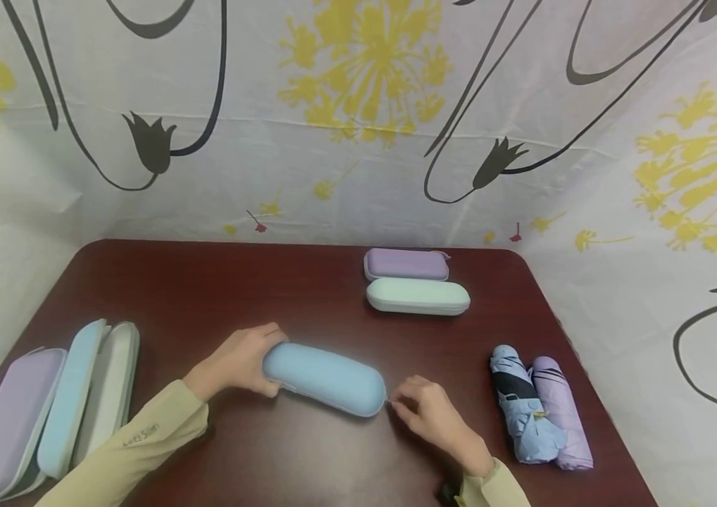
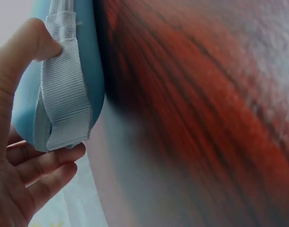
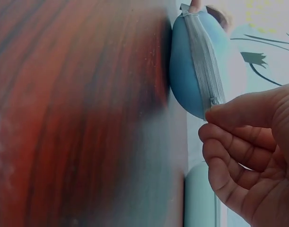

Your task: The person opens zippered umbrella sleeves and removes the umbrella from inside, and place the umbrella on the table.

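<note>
Blue case between left grip clasping it and right grip pinching zipper pull

High head view, forward and down — close wrist views, blue case in all.

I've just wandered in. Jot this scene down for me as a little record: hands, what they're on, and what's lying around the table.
Left hand: the left hand grips one end of the blue case, thumb on its strap
Right hand: the right hand pinches at the zipper pull, other end
Left side of table: purple case, second blue case, pale case
Far side: another purple case, mint case
Right side: blue umbrella beside purple umbrella, both folded
Table: dark reddish-brown
</note>
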Tool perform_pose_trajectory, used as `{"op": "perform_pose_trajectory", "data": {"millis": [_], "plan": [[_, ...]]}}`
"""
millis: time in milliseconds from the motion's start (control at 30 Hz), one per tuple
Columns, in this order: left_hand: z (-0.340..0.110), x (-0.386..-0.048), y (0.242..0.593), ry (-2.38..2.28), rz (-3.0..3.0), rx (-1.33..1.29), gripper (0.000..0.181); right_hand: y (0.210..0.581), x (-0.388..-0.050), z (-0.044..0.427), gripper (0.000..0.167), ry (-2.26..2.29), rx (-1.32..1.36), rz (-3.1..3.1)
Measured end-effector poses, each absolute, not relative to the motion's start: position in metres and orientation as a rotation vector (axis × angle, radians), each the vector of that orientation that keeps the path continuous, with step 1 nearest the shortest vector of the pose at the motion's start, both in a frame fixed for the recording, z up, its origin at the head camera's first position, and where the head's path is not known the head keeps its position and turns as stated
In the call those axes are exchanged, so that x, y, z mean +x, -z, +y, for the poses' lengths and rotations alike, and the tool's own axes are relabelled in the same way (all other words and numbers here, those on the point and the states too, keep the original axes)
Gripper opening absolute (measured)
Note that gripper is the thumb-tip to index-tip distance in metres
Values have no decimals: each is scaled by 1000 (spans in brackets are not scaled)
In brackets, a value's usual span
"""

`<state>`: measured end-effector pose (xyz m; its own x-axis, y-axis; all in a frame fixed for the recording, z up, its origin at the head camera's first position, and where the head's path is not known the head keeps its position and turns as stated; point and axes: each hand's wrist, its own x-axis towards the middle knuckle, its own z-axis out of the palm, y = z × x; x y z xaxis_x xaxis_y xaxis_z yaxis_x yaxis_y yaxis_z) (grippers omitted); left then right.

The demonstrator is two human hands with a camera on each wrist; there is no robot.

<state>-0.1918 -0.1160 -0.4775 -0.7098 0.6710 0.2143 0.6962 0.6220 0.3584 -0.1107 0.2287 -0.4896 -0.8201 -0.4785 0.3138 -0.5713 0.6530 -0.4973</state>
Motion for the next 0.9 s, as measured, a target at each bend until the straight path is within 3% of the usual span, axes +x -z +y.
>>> {"op": "perform_pose_trajectory", "data": {"millis": [900], "plan": [[-111, -178, 481, 630, -2780, -1002, 59, 498, -114, 230, 15, -1006, 809, -2618]]}}
